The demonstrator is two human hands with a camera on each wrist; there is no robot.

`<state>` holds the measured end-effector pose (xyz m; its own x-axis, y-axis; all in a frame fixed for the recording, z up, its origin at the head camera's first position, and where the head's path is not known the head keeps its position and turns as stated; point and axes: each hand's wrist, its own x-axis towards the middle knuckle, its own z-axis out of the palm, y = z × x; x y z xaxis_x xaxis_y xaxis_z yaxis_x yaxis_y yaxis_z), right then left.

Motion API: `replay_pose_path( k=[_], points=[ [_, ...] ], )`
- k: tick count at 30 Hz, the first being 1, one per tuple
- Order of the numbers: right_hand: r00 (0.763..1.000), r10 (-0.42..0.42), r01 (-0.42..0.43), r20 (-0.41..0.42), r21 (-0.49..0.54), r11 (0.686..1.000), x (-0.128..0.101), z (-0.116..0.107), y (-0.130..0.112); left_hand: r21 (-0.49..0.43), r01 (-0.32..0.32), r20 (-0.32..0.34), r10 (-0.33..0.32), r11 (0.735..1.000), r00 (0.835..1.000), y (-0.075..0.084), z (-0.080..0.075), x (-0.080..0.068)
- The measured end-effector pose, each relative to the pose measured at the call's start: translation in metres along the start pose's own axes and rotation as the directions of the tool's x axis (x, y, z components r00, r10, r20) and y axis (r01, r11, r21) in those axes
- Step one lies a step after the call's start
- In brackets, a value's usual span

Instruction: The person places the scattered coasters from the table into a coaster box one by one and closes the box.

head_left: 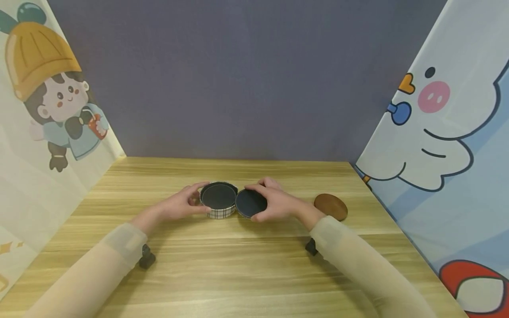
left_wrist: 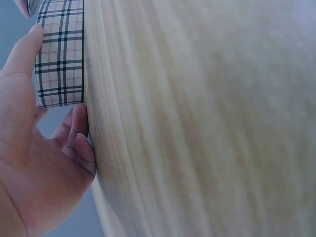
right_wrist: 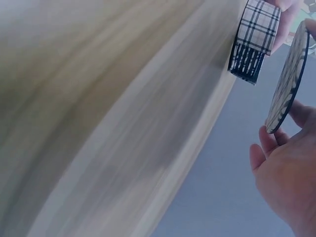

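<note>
A round plaid box stands open on the wooden table, its inside dark. My left hand curls around the box's left side, thumb and fingers on its wall. In the left wrist view the plaid wall shows against my thumb. My right hand holds the round lid tilted just right of the box, dark inner face toward me. The right wrist view shows the lid edge-on between my fingers, with the box beyond.
A brown round disc lies on the table to the right of my right hand. Cartoon-printed panels stand at the left and right, and a grey wall closes the back.
</note>
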<state>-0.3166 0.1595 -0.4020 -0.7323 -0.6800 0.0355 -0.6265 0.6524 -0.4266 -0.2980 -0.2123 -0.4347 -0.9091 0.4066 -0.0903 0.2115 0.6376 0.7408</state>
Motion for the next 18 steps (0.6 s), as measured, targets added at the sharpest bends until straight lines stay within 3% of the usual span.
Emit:
replay_pose_path(
  k=[18],
  points=[
    [1.0,-0.019,0.019,-0.01,-0.011,1.0,0.052,0.012,-0.019,-0.009,0.01,0.004,-0.009,1.0,1.0,-0.001,0.0,0.0]
  ],
)
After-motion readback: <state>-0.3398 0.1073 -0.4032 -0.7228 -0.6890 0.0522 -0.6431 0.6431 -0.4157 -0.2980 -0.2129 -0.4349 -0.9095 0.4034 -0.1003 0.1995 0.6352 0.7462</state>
